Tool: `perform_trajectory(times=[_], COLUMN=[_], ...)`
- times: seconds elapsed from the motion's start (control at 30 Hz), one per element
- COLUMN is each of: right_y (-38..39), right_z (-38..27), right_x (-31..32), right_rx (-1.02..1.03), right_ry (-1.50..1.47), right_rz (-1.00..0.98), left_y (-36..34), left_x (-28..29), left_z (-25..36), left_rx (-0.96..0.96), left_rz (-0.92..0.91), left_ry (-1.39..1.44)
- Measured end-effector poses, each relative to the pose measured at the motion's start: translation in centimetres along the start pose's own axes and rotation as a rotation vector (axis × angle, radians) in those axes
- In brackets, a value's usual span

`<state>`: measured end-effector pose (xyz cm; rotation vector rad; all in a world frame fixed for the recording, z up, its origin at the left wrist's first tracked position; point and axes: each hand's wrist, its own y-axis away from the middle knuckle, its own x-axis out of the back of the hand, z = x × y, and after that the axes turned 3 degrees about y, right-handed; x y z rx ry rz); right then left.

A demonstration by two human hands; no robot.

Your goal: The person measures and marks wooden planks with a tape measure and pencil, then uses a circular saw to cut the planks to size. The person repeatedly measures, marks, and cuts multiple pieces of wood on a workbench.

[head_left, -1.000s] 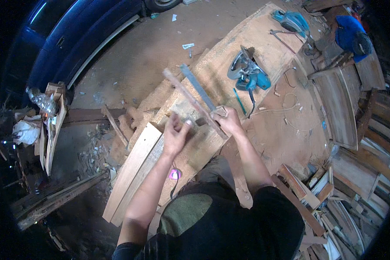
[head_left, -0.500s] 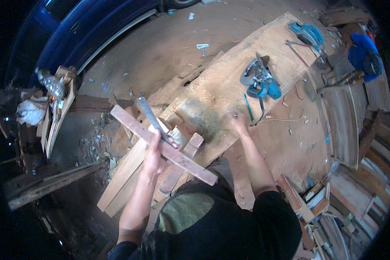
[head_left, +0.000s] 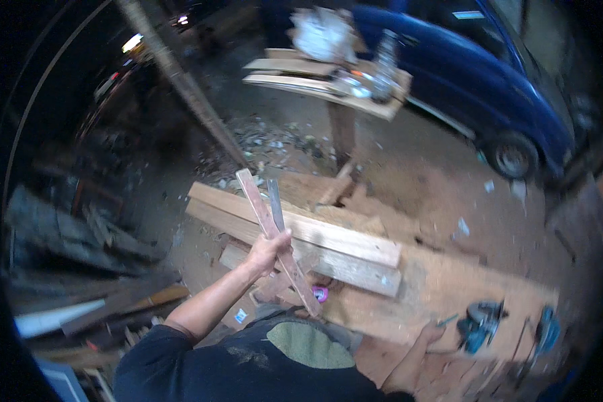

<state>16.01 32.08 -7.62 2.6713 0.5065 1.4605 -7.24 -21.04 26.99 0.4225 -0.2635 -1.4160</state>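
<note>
My left hand (head_left: 266,254) is closed around a reddish wooden strip (head_left: 297,284) and a narrow grey flat strip (head_left: 275,201), which cross in a slim V above the planks. Under them lie two long pale planks (head_left: 355,249) on the wide wooden board (head_left: 382,315). At the board's near edge, my right hand (head_left: 430,333) pinches a thin teal pencil (head_left: 448,319), its far end pointing toward the teal circular saw (head_left: 479,329). Part of the right-hand fingers is blurred.
A second teal power tool (head_left: 548,331) sits at the board's right end. Beyond, a small stand (head_left: 375,107) carries a plastic bottle (head_left: 386,63) and a white bag (head_left: 323,35). A blue vehicle (head_left: 462,74) stands behind. Scrap wood (head_left: 107,308) is piled at left.
The view has swung to the left, showing the stand and vehicle farther right. My right hand has taken hold of the teal pencil that lay by the saw. My left hand keeps both strips.
</note>
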Motion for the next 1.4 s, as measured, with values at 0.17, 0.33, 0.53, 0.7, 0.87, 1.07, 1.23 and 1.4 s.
perform_trajectory(times=[0.17, 0.33, 0.53, 0.7, 0.87, 1.07, 1.23, 1.4], right_y=[9.4, 33.9, 58.3, 70.5, 74.0, 74.8, 77.5, 84.3], right_z=[-13.4, -29.8, -35.5, -35.7, -37.8, -46.9, -54.8, -57.8], right_x=[0.3, 2.9, 0.9, -2.0, -2.6, 4.7, 14.2, 27.0], right_rx=[0.501, 0.53, 0.82, 1.123, 1.347, 1.155, 1.621, 2.192], right_ry=[-0.52, -0.68, -0.553, -0.427, -0.44, -0.541, -0.98, -0.876], right_rz=[0.085, -0.79, -1.341, -1.398, -1.148, -1.229, -0.777, -0.356], left_y=[2.4, 3.4, 6.6, 8.3, 9.2, 10.6, 14.8, 17.0], left_x=[6.8, 16.4, 25.3, 37.5, 50.8, 64.6, 71.2, 72.2], left_z=[1.3, -0.6, 1.4, -1.6, -4.2, -9.8, -17.6, -28.3], left_rx=[-0.031, -0.078, -0.313, -0.192, -0.312, -0.376, -0.135, 0.269], left_rz=[0.088, -0.085, -0.132, 0.077, 0.463, 0.898, 1.01, 0.769], left_ry=[0.079, 0.019, 0.226, 0.43, 0.468, 0.197, -0.266, -0.454])
